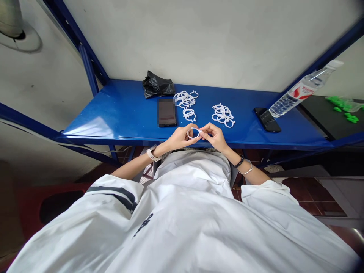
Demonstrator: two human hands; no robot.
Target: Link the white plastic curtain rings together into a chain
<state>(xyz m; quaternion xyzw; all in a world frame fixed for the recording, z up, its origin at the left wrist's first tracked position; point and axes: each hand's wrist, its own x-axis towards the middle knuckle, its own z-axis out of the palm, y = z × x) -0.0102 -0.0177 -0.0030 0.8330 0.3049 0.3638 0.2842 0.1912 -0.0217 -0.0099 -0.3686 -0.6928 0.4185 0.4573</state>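
Between my hands, just over the table's front edge, is a white plastic ring [189, 135]. My left hand [182, 137] is closed on the ring's left side, with its fingers and thumb around it. At the ring's right side, my right hand [213, 137] pinches it with thumb and fingertips; the exact grip point is partly hidden. Behind my left hand lies a pile of white rings [186, 99], some of them with visible gaps. A second group of white rings [222, 113] lies behind my right hand.
On the blue table [122, 110], a dark phone-like device [167, 112] lies beside the left pile, with a black plastic bag [157, 85] behind it. Toward the right are a black phone [267, 120] and a water bottle [305, 89]. Green pieces [345, 106] lie farther right.
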